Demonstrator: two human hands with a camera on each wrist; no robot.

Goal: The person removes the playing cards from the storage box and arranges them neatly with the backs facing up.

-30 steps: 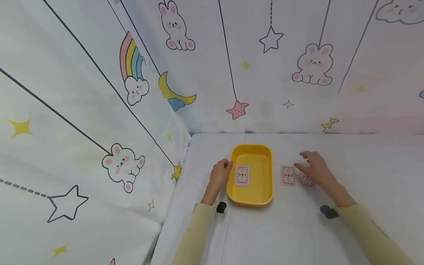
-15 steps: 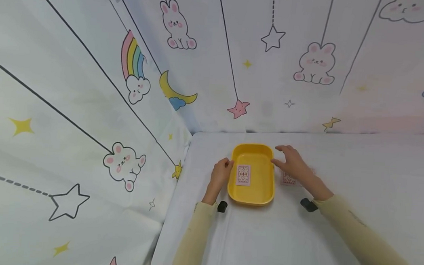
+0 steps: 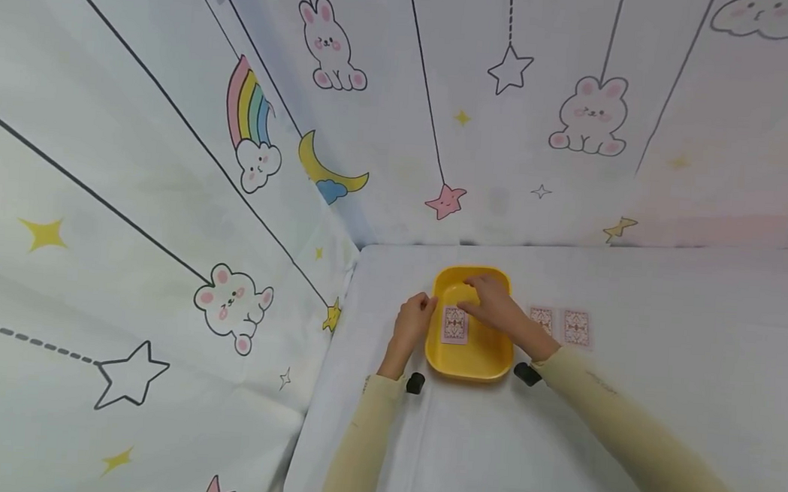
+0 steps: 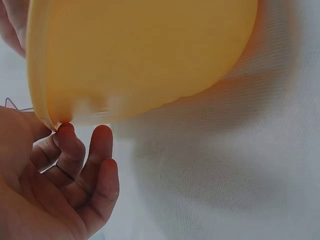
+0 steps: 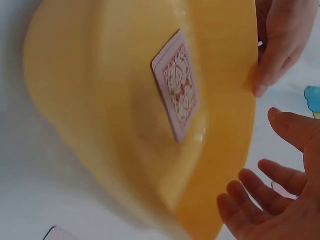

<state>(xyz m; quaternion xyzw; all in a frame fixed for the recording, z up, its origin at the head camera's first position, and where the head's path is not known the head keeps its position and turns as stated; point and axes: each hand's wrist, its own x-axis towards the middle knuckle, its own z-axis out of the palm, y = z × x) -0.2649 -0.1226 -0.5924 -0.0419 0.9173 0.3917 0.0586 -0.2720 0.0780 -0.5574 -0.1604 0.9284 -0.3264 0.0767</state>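
Observation:
My left hand (image 3: 413, 322) pinches the left rim of a yellow plastic tray (image 3: 488, 361), with the thumb inside and fingertips outside in the left wrist view. Inside the tray, towards its left side, lies a playing card (image 3: 455, 326) with its red patterned back up; the right wrist view suggests a thin stack (image 5: 177, 87). My right hand (image 3: 499, 306) hovers over the tray, its fingers spread and relaxed, with nothing held. Two more patterned playing cards lie to the right of the tray: a nearer one (image 3: 542, 317), partly covered by my wrist, and a farther one (image 3: 576, 329).
A white cloth covers the table (image 3: 490, 447). Behind and to the left hang white drapes (image 3: 401, 126) printed with rabbits, stars and clouds. A black wrist camera (image 3: 528, 374) sticks out below my right wrist, another (image 3: 416, 383) by my left.
My right hand has moved left from above the two table cards to over the tray, uncovering the farther card. The left hand stays on the rim, and the cards lie where they were.

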